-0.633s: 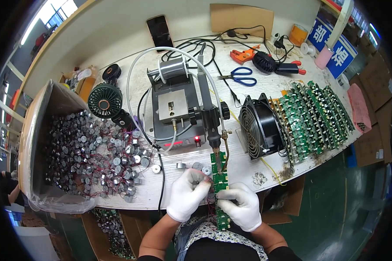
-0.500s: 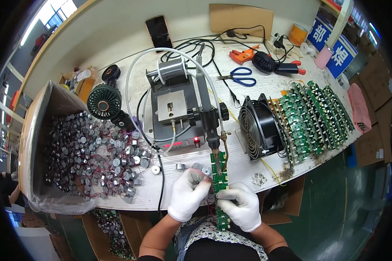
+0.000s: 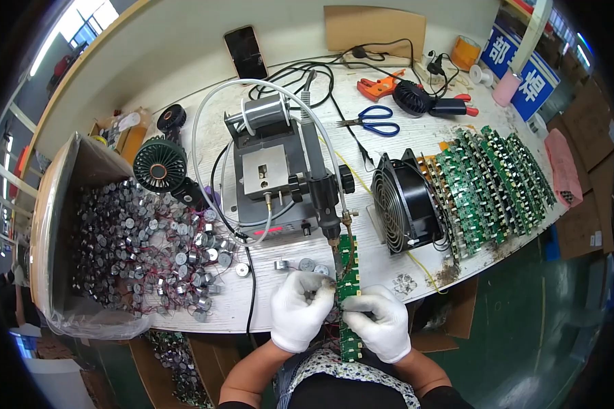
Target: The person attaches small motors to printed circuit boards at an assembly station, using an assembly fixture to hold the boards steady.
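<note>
A long green circuit board strip (image 3: 350,327) runs from under the soldering iron (image 3: 330,227) toward my body. My right hand (image 3: 378,323), in a white glove, pinches the strip at its right edge. On the other side my left hand (image 3: 300,310), also gloved, is closed with its fingertips at the strip's left edge, close to the iron's tip; what they hold is too small to make out. Small round metal motors (image 3: 307,264) lie just beyond my left hand. The iron is clamped to a soldering machine (image 3: 269,174) carrying a solder wire spool (image 3: 266,113).
At left, a plastic-lined box (image 3: 61,225) spills wired motors onto the table. A black fan (image 3: 408,201) stands right of the iron, beside stacked green circuit boards (image 3: 488,191). Farther back lie blue-handled scissors (image 3: 378,121), an orange tool (image 3: 378,87), cables and a phone (image 3: 246,53).
My left hand has shifted slightly right and toward me, its fingers more curled. The strip has tilted a little rightward at its far end. A red light on the machine's front has gone out.
</note>
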{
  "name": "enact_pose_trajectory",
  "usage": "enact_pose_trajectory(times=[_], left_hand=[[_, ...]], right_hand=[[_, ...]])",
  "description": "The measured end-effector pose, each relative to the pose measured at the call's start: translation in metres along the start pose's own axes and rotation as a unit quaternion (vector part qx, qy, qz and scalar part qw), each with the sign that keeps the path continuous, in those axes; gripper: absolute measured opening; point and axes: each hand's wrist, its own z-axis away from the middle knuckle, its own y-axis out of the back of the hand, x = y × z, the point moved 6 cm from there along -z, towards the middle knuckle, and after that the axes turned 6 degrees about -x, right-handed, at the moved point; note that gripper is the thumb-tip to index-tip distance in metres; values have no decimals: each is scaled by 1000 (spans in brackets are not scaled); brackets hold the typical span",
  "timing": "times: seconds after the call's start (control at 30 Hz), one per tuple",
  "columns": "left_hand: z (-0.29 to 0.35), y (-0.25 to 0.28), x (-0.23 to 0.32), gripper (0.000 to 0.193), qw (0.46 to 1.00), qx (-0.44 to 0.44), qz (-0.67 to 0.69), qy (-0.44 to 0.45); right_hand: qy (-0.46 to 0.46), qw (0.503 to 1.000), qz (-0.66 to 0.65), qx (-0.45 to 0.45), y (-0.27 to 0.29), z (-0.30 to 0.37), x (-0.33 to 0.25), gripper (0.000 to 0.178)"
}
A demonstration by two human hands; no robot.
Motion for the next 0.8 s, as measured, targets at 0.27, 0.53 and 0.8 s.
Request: enact_pose_trajectory(times=[0.27, 0.53, 0.8], left_hand=[[1, -3, 3, 10, 999, 22, -7, -24], [1, -6, 13, 10, 996, 27, -31, -81], [4, -4, 4, 13, 997, 18, -14, -70]], right_hand=[[9, 1000, 7, 3, 2, -2, -2, 19], [7, 1000, -1, 14, 3, -1, -2, 18], [23, 1000, 15, 12, 3, 0, -4, 18]])
